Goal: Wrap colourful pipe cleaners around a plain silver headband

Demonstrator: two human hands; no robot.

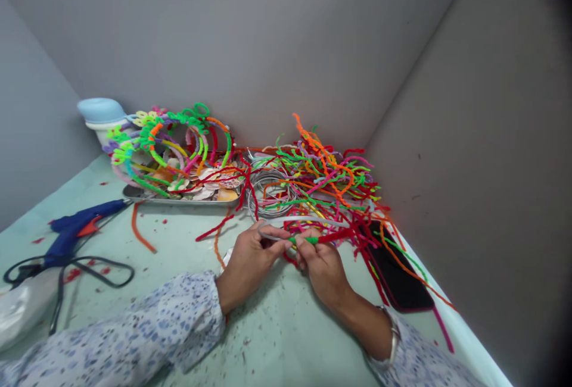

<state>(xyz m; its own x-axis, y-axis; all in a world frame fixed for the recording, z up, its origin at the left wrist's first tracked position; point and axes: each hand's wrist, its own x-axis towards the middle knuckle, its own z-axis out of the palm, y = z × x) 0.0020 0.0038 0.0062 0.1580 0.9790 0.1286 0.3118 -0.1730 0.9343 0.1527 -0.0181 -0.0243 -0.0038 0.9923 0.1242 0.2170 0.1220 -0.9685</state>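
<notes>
My left hand (250, 259) is closed, thumb and fingers pinching a thin grey headband (308, 219) near one side of its curve. My right hand (319, 265) pinches the same headband a little to the right, where a green pipe cleaner (308, 240) wraps it. Beyond my right fingers, a red pipe cleaner wrapping (334, 236) covers more of the band. Both hands are close together above the table, fingertips nearly touching. Just behind them lies a coil of grey wire or bands (271, 193), partly covered by loose pipe cleaners.
Loose pipe cleaners (330, 167) heap at the back right, some trailing over a black phone (402, 274). A metal tray (201, 201) holds shells and several pipe-cleaner headbands (149, 137), with a blue-lidded container (102, 114) behind. A blue glue gun (71, 232) with its cord lies left. Walls enclose the table.
</notes>
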